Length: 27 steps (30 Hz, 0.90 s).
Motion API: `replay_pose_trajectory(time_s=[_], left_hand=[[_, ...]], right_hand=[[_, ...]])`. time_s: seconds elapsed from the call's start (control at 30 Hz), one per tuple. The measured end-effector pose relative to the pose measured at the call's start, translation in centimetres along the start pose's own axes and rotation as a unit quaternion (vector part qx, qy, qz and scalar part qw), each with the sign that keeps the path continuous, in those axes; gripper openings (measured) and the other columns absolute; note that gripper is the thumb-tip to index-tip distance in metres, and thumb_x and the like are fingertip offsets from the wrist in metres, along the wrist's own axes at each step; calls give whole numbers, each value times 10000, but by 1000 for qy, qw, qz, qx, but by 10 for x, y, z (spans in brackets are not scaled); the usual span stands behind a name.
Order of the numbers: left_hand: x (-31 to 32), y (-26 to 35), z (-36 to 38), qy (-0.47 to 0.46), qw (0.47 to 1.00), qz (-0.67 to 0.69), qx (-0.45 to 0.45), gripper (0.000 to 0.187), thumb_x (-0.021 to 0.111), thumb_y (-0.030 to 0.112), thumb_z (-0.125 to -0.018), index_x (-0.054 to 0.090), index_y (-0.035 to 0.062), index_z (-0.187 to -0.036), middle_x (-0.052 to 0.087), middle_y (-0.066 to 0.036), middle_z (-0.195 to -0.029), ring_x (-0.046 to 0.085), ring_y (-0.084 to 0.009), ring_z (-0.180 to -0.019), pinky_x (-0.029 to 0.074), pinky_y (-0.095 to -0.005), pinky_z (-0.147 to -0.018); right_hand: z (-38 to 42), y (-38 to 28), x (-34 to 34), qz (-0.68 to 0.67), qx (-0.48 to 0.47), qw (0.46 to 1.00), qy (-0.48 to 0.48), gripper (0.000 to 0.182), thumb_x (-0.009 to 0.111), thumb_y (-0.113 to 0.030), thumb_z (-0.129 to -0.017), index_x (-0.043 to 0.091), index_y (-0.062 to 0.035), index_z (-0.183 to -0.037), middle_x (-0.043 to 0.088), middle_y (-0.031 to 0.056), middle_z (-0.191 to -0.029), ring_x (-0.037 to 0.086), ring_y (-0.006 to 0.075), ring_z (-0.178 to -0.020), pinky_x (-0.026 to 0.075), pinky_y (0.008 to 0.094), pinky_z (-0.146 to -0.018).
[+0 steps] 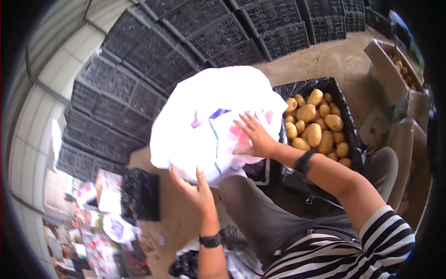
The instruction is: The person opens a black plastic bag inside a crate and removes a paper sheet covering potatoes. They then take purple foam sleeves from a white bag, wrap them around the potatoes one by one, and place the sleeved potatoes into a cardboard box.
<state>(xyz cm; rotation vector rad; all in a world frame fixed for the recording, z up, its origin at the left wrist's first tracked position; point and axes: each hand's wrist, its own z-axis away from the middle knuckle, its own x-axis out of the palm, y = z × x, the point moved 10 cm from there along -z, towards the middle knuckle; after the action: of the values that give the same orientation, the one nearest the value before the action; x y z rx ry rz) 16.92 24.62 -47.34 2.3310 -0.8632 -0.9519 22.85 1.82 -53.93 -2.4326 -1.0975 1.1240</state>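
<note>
Head camera: I see the white bag (206, 102) beyond the unclenched left hand (197, 191), beneath the splayed right hand (257, 137), beside the left edge of the potato crate (350, 119).

The white sack (186, 135) looks creased, the liner (349, 122) glossy plastic.

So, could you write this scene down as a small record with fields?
left hand: fingers spread, at the pictured lower edge of the white bundle
right hand: fingers spread on the bundle
potatoes: piled in a black-lined container right of the bundle
clothing: striped top, grey trousers
background: stacked black crates
</note>
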Motion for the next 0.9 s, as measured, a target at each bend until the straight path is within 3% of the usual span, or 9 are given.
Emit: replay_pose_trajectory(time_s=[0.03,0.1,0.23,0.37,0.47,0.53,0.7,0.77,0.9], left_hand=[[17,-20,-17,9,989,107,-104,676,601,205,-841,201,69,-1368,258,-159,-1388,300,-287,-1262,272,-429,-1007],[47,-63,-14,17,910,230,-345,910,671,282,-786,30,109,-1409,242,-180,-1390,323,-284,-1245,280,-424,-1007],[74,-115,-11,-27,866,236,-440,1048,739,353,-699,23,45,-1401,230,-167,-1388,322,-261,-1238,328,-399,-981],[107,-132,-14,-242,852,344,-311,813,698,182,-719,193,31,-1337,411,-140,-1221,454,-238,-1094,402,-368,-903],[77,-48,-27,-349,936,15,37,392,574,65,-731,491,-35,-1101,499,-136,-1126,527,-219,-1006,453,-342,-845],[94,-111,-34,-181,777,390,-459,294,501,58,-729,554,-48,-999,560,-150,-1051,569,-239,-965,473,-356,-839],[74,-26,-49,-212,742,486,-411,330,463,125,-779,536,-34,-1060,596,-134,-1010,583,-255,-949,474,-383,-829],[76,-5,-51,-194,763,485,-380,342,442,219,-859,522,-15,-1095,582,-129,-1038,578,-238,-947,472,-381,-816],[53,-4,-101,-201,815,511,-187,403,361,312,-917,470,24,-1178,550,-141,-1091,569,-253,-959,467,-362,-821]], right_hand=[[-15,-5,15,-3,-17,1000,-13,962,662,-593,-633,289,-68,-1347,294,209,-1361,206,398,-1292,240,504,-1025],[-21,-7,64,3,0,980,-200,912,628,-577,-661,288,-91,-1353,535,203,-1092,471,358,-1077,300,481,-976],[45,-48,99,-56,-59,934,-348,536,584,-362,-740,497,-91,-1195,605,164,-676,596,343,-605,467,451,-610],[111,-117,62,-81,-140,927,-339,357,559,-263,-802,557,-52,-1089,605,133,-696,601,312,-631,470,438,-587],[118,-102,41,-161,-56,920,-352,334,582,-275,-804,574,-44,-1046,600,149,-774,605,309,-714,478,427,-622],[94,-91,4,-279,-72,920,-266,396,616,-340,-786,571,-38,-1038,585,176,-903,594,317,-822,473,415,-705],[8,-73,-55,-127,-99,981,107,613,671,-430,-715,482,-47,-1155,602,190,-897,568,351,-892,444,415,-789],[-2,-70,21,-181,7,965,-189,667,700,-407,-676,448,-47,-1178,606,195,-873,577,378,-861,438,431,-795],[22,-68,40,-164,114,947,-251,645,680,-279,-675,426,-41,-1218,615,179,-829,582,371,-870,443,446,-762]])
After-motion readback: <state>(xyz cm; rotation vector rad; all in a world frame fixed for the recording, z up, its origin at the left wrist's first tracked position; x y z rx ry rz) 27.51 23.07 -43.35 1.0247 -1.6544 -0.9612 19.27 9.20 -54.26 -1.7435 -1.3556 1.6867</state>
